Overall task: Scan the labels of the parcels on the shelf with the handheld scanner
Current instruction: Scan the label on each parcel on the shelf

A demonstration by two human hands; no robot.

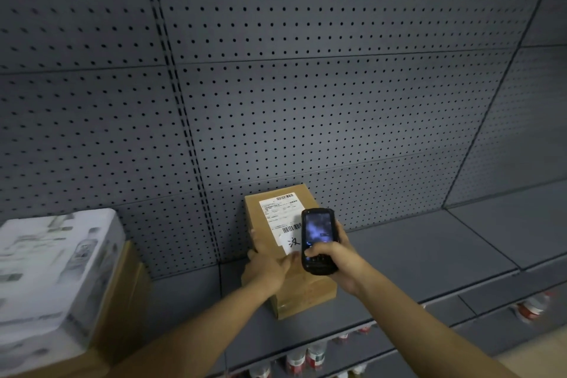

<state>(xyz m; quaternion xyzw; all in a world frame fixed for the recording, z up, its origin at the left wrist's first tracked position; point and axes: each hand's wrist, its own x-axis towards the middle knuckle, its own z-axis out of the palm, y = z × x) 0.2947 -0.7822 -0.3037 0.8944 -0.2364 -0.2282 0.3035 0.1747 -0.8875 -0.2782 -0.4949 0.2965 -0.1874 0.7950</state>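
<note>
The brown parcel (288,252) is steadied on the shelf (429,248) by the left hand (267,264), fingers seemingly flat; the scanner (317,239) is gripped in the right hand (334,258). It should be aimed squarely at the label (280,212).

Both forearms are bare to the frame edge, no sleeves in view, and both hands (270,267) are ungloved.

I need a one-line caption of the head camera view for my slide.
Left hand steadies a brown parcel on the grey shelf while the right hand holds the handheld scanner over its label.
</note>
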